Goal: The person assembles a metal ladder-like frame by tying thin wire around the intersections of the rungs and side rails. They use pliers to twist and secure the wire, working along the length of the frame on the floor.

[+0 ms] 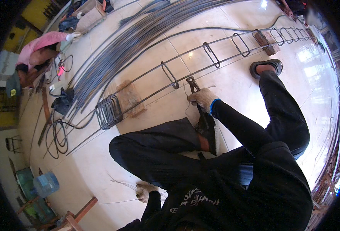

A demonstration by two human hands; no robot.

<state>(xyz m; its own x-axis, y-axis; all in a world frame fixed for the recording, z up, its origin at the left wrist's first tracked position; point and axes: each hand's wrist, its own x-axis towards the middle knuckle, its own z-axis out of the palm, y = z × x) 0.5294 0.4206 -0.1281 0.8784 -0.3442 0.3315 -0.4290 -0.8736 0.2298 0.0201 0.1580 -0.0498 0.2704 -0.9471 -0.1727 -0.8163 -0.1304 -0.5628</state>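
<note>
My right hand (203,99), in a pale work glove with a blue cuff, is closed around a pair of pincers (193,84). Their jaws point away from me, close to the near rod of a long rebar frame (193,73). Rectangular steel stirrups (170,75) hang spaced along its two rods, and a tight bunch of stirrups (109,111) sits at the left end. Low in the view, my gloved left hand (146,191) is closed on thin tie wires (121,184), whose ends fan out to the left.
A brick-like block (267,42) and a rough slab (129,98) lie under the frame. Beyond runs a thick bundle of long rods (127,46). At far left a person in pink (41,48) crouches near cables. A blue water jug (46,184) and wooden pieces (75,215) are lower left.
</note>
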